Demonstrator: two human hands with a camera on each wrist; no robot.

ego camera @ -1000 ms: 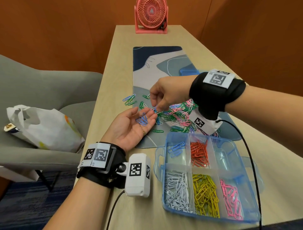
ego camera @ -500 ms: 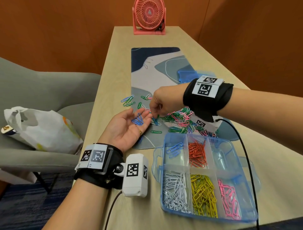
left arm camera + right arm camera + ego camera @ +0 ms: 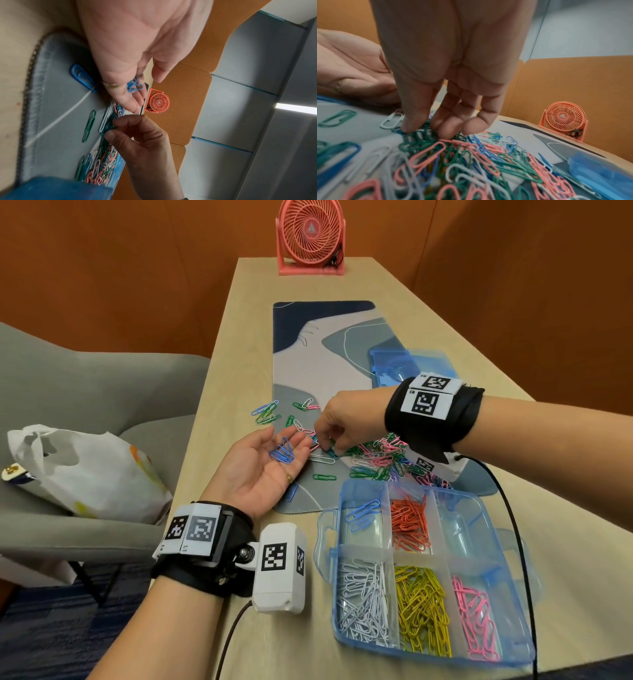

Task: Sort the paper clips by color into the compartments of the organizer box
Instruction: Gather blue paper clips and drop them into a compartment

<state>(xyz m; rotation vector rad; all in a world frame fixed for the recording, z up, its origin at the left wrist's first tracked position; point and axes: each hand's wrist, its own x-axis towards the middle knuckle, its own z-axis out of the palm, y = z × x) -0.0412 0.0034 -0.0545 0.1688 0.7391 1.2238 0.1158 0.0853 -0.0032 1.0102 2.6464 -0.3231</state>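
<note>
Clips (image 3: 375, 455) heaped mid-mat, beyond the box (image 3: 424, 573). Left hand (image 3: 263, 467) flat, palm up, a tray for blue clips (image 3: 283, 451); right hand (image 3: 346, 421) fingertips pinching into the heap, hold unclear.

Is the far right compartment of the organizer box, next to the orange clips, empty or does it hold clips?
Empty. In the organizer box, only clear plastic shows in that compartment beside the orange clips.

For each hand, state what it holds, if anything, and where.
Left hand: blue clips lie loose on its open fingers. Right hand: fingertips dig into the mixed pile; any grip cannot be told.
</note>
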